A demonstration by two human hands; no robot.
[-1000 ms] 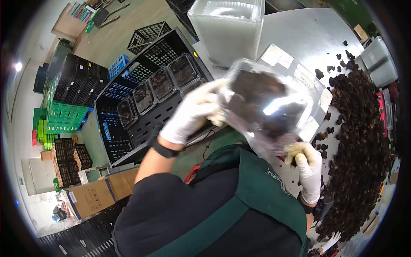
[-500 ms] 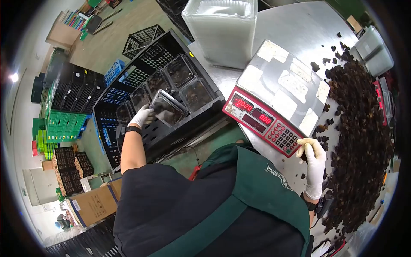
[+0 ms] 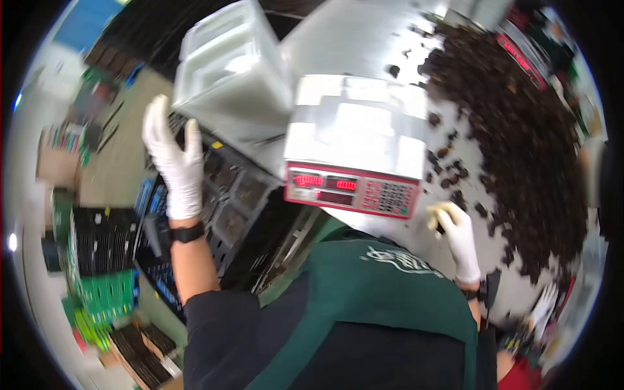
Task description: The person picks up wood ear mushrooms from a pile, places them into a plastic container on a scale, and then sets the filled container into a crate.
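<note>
left hand (image 3: 174, 159) open, empty, raised beside the tray stack (image 3: 227, 78); right hand (image 3: 458, 234) curled beside the scale (image 3: 354, 149), grip unclear.

I see a red-fronted digital weighing scale (image 3: 354, 153) with a steel pan on a grey metal table (image 3: 351, 36). Far left of the scale are stacked black plastic crates (image 3: 104, 237) and blurred green plastic crates (image 3: 107, 296).
</note>
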